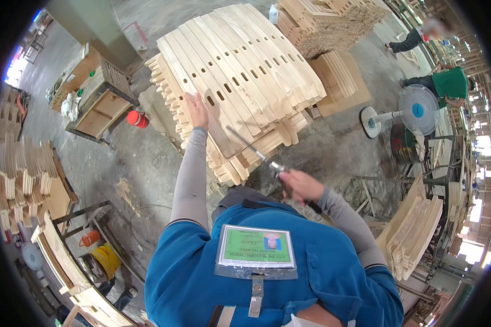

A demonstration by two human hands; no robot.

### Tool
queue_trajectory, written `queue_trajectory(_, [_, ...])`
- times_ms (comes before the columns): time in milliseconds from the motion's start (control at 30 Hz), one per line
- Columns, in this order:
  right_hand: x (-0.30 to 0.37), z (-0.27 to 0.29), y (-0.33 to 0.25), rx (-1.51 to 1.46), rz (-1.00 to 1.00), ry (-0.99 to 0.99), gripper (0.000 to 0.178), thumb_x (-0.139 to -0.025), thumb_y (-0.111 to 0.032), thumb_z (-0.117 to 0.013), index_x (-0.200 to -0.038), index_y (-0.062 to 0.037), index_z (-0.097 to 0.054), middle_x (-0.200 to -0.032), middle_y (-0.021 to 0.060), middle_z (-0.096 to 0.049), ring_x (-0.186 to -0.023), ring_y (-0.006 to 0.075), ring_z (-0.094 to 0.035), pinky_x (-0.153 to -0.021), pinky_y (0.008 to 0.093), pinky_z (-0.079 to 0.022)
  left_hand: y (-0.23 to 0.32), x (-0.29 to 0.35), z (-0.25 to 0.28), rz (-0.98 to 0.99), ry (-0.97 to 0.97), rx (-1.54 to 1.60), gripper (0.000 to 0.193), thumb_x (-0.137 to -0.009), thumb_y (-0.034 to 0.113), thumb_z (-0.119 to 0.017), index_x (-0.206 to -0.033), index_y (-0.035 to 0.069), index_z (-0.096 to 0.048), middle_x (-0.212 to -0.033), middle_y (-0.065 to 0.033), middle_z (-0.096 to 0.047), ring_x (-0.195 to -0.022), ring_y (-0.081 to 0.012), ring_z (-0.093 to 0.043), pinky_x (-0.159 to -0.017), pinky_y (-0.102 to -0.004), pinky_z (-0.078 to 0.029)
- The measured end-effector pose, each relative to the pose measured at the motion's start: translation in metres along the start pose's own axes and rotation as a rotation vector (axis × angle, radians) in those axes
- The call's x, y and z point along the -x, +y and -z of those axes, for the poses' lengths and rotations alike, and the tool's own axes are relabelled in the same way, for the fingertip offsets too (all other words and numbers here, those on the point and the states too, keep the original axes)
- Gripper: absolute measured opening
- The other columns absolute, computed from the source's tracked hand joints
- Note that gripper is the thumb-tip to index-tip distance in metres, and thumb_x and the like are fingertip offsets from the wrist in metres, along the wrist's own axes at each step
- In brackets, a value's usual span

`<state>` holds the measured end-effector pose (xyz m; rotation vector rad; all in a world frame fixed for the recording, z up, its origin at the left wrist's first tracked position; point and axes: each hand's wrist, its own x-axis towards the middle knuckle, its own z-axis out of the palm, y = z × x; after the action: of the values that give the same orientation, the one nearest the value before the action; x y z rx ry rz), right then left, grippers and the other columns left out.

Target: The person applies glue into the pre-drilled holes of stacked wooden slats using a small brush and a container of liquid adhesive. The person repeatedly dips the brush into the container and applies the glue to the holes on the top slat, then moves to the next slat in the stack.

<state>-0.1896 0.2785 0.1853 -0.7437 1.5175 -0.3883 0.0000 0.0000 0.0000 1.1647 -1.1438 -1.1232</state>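
Pale wooden slats (240,71) with oval slots lie side by side on a tall stack in front of me. My left hand (197,113) rests on the near left slat, its fingers stretched along the wood. Gripped in my right hand (301,186) is an air blow gun (276,165), held to the right of the stack's near corner. Its long thin metal nozzle (244,141) points up and left, over the near ends of the slats. Part of the blow gun's handle is hidden by my fingers.
More wooden parts (333,32) are stacked at the far right. A standing fan (418,109) is on the right, with people beyond it. To the left are a wooden workbench (95,98) and a red jug (137,119). Boards (412,234) lean at the near right.
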Motion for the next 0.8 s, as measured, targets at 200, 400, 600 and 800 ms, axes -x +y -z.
queue_trajectory(200, [-0.015, 0.043, 0.002, -0.128, 0.041, 0.159, 0.038, -0.093, -0.037, -0.031, -0.089, -0.0002, -0.042, -0.063, 0.0099, -0.053, -0.033, 0.0120, -0.042, -0.027, 0.0262, -0.037, 0.020, 0.012, -0.015, -0.025, -0.045, -0.403, 0.076, -0.086, 0.030, -0.053, -0.133, -0.010, -0.009, -0.140, -0.0251, -0.013, -0.133, -0.0300, -0.011, -0.108, -0.0326, -0.009])
queue_trajectory(400, [-0.032, 0.039, -0.024, -0.089, 0.126, 0.294, 0.039, -0.093, -0.038, -0.034, -0.086, -0.0003, -0.041, -0.063, 0.0104, -0.053, -0.031, 0.0110, -0.041, -0.027, 0.0247, -0.035, 0.009, 0.004, -0.007, 0.030, -0.006, -0.058, 0.079, -0.083, 0.027, -0.058, -0.133, -0.010, -0.010, -0.140, -0.0250, -0.014, -0.132, -0.0307, -0.013, -0.107, -0.0322, -0.012])
queue_trajectory(600, [-0.049, 0.029, -0.059, 0.144, 0.068, 0.027, 0.035, -0.093, -0.034, -0.032, -0.089, -0.0002, -0.040, -0.060, 0.0091, -0.051, -0.031, 0.0117, -0.042, -0.028, 0.0266, -0.037, -0.005, -0.024, 0.004, 0.060, -0.013, -0.046, 0.074, -0.084, 0.022, -0.056, -0.132, -0.011, -0.010, -0.139, -0.0258, -0.016, -0.132, -0.0313, -0.014, -0.107, -0.0318, -0.013])
queue_trajectory(800, [-0.099, 0.020, -0.110, 0.213, 0.144, 0.020, 0.038, -0.093, -0.034, -0.032, -0.086, 0.0025, -0.043, -0.057, 0.0090, -0.050, -0.032, 0.0144, -0.042, -0.029, 0.0299, -0.040, 0.016, -0.042, -0.004, 0.018, -0.037, -0.322, 0.082, -0.081, 0.030, -0.058, -0.132, -0.011, -0.010, -0.138, -0.0279, -0.016, -0.131, -0.0334, -0.016, -0.107, -0.0325, -0.016])
